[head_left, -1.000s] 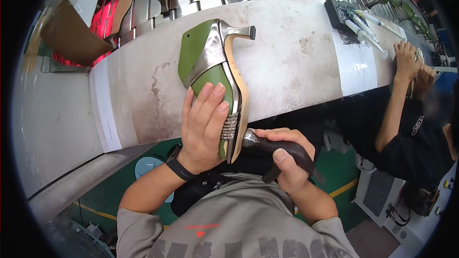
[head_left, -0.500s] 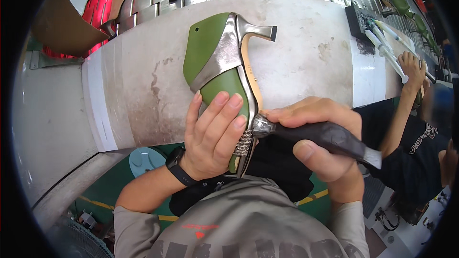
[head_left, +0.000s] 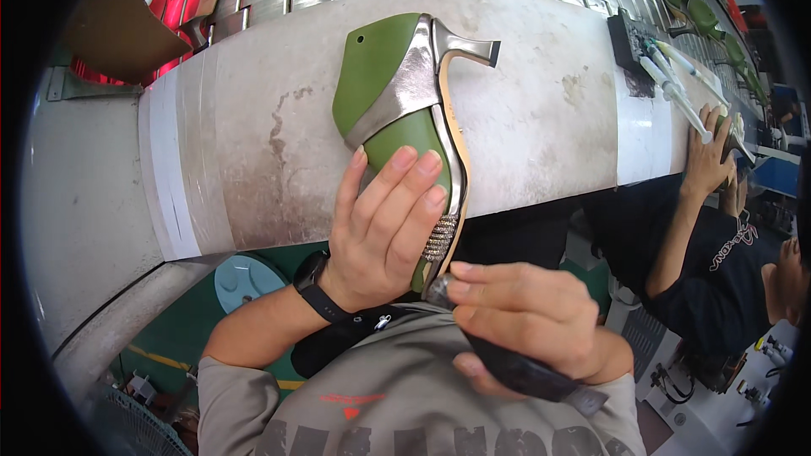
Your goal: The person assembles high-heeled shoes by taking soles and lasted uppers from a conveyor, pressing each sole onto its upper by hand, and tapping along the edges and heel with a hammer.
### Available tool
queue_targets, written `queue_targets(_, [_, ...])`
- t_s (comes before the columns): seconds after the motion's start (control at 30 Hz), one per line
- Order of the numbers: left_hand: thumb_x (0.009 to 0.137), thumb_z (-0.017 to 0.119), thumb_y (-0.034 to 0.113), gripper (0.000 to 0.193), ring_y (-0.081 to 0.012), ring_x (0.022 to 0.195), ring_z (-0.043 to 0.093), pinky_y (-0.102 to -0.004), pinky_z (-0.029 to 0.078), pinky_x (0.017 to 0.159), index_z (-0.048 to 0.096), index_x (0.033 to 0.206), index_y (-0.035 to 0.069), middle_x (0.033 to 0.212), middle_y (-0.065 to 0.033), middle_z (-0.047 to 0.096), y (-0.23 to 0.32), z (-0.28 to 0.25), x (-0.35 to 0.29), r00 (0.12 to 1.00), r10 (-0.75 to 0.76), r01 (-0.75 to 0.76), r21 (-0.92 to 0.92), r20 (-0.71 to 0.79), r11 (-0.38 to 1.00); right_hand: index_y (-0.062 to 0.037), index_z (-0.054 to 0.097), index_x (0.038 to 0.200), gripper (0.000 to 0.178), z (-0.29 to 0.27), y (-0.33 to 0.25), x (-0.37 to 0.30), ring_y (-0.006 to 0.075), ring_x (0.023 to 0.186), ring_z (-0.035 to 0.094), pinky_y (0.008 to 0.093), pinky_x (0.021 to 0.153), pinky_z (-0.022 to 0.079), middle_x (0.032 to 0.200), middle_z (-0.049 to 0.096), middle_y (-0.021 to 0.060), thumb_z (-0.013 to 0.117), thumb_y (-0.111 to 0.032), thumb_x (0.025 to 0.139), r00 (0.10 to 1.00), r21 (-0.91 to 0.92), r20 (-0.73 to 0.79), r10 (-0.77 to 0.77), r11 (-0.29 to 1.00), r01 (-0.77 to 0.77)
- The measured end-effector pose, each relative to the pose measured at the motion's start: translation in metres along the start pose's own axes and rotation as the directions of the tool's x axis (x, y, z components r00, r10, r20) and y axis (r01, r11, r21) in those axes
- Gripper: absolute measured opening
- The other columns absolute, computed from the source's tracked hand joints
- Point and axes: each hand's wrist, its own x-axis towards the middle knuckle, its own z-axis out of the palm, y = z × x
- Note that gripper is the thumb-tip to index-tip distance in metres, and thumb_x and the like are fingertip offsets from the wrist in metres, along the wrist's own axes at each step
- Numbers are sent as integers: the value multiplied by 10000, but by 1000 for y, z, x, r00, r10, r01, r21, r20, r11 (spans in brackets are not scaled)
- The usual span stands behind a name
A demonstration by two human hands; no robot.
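Shoe and tool in two bare hands, seen from above. The green shoe (head_left: 414,128) lies on its side on the pale desk (head_left: 532,118), its metallic heel (head_left: 471,51) at the far end pointing right and its toe reaching past the near edge toward the wearer. The left grip (head_left: 384,224) rests on the front half of the shoe, fingers extended close together across the green upper, tips short of the tan sole (head_left: 457,131); the thumb is hidden, so whether this grip is clamped around the shoe cannot be told. The beaded band (head_left: 441,236) shows just right of these fingers. The right grip (head_left: 536,312), beside the toe and to the right of the shoe, is clamped on the dark tool (head_left: 524,371), whose handle slants down and right. The tool's metal head lies at the toe's edge; actual contact is unclear. The shoe thus sits beneath the left grip and left of the right one. Farther right on the desk, syringes (head_left: 676,89) lean from a black box (head_left: 629,55).
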Motion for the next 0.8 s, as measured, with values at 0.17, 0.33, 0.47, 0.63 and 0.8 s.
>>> queue_targets(0.17, [970, 810, 319, 715, -453, 1413, 567, -651, 378, 1223, 447, 1499, 3, 1504, -269, 572, -1, 1, 0, 1000, 1, -2, -18, -8, 1000, 76, 748, 1042, 348, 7, -10, -26, 399, 1064, 788, 402, 885, 667, 1102, 772, 229, 893, -79, 767, 995, 63, 20, 93, 994, -94])
queue_targets(0.33, [994, 765, 295, 654, -472, 1412, 563, -675, 376, 1214, 459, 1487, -8, 1496, -281, 574, 2, 3, -3, 1000, 5, -6, -42, -24, 999, 91, 717, 1126, 376, 10, 2, -17, 424, 1130, 769, 448, 951, 644, 1144, 766, 266, 862, -53, 811, 975, 162, -150, 162, 977, -137])
queue_targets(0.47, [1055, 624, 136, 346, -373, 1375, 617, -657, 439, 1178, 568, 1385, 47, 1450, -196, 654, 9, 3, 0, 989, -116, 108, -95, -87, 990, 92, 702, 1158, 363, -9, 19, -1, 395, 1091, 782, 436, 961, 634, 1154, 767, 268, 836, -46, 850, 969, 195, -147, 200, 966, -170])
queue_targets(0.63, [1061, 617, 157, 321, -343, 1367, 627, -678, 438, 1175, 571, 1366, 68, 1423, -164, 666, 10, 7, -3, 991, -102, 94, -88, -92, 992, 56, 703, 1186, 300, -38, 28, 25, 279, 1039, 792, 360, 935, 616, 1129, 790, 223, 794, -54, 923, 888, 369, 8, 460, 824, -430])
queue_targets(0.8, [1061, 631, 180, 330, -314, 1388, 611, -684, 422, 1192, 565, 1373, 97, 1436, -128, 657, 13, 12, -9, 990, -101, 94, -74, -101, 993, 67, 720, 1151, 247, -60, 40, 57, 160, 961, 754, 297, 863, 591, 1087, 807, 172, 764, -73, 953, 781, 403, 189, 596, 678, -615])
